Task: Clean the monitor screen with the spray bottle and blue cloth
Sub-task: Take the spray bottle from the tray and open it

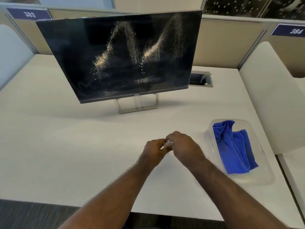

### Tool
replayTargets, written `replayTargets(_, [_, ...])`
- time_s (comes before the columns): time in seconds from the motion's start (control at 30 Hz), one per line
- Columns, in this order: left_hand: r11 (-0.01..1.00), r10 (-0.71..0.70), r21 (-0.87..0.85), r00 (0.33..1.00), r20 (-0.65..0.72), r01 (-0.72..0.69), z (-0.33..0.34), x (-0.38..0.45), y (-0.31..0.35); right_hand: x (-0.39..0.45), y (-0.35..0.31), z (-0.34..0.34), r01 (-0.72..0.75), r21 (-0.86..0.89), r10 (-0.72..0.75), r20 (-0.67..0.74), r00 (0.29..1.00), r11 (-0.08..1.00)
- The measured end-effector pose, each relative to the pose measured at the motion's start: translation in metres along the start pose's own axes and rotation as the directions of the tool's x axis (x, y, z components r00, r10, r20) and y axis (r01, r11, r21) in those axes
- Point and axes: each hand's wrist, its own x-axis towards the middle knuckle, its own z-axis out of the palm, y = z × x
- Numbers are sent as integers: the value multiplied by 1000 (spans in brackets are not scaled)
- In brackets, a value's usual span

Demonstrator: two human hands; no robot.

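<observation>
Cubicle setup: white counter [57, 146] with grey partition walls behind, number plates 383 [29, 14] at left and 384 [296, 31] at right. Monitor [118, 57] stands at centre-left on a silver stand [137, 104], screen dark and tilted back, two arcs of spray droplets across its middle and right. Open cable hatch [200, 79] in the counter just right of the monitor's lower corner. Both hands meet over the counter in front of the monitor: left hand [154, 148] curled, right hand [184, 147] curled over from above, both gripping a small pale object [168, 143] between them; mostly hidden, cannot tell if it is the spray bottle. Blue cloth [234, 146] lies crumpled in a clear plastic tub [264, 162], right of the hands, untouched.
</observation>
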Motion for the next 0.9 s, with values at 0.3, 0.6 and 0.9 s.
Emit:
replayTargets(0.3, [998,-47,-42,999,9,47,-4,-1,-2,8,6,-13,6,90,-8,24,1000,996])
replayTargets(0.6, [999,-42,14,999,-3,42,-2,-7,-2,1,60,25,-119,244,179,-239,955,962])
replayTargets(0.9, [999,-33,41,999,30,31,-7,-11,0,-13,79,84,-170,42,175,-171,970,985])
